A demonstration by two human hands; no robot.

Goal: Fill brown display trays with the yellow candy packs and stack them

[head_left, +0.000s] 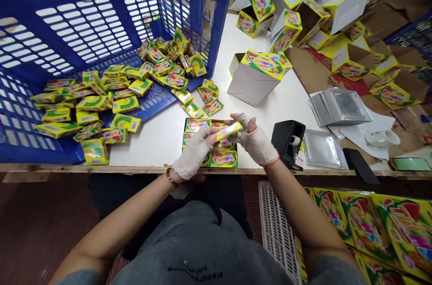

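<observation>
Between my hands is a small yellow candy box (228, 131), tilted up to the right. My left hand (197, 150), in a white fingerless glove, pinches its left end between thumb and fingers. My right hand (256, 141), gloved the same way, has its fingers behind the box's right end, with the thumb raised and apart from it. Right below lies an open display carton (184, 134) holding rows of small TWINS boxes (224, 158), partly hidden by my hands. A few loose small boxes (212, 106) lie just beyond it.
At the left, a blue plastic crate (81, 62) lies with its open side toward me, small boxes piled inside. An upright carton (254, 78) stands behind my hands. To the right are a black tape dispenser (286, 141), clear plastic trays (340, 107) and stacked empty cartons (286, 28).
</observation>
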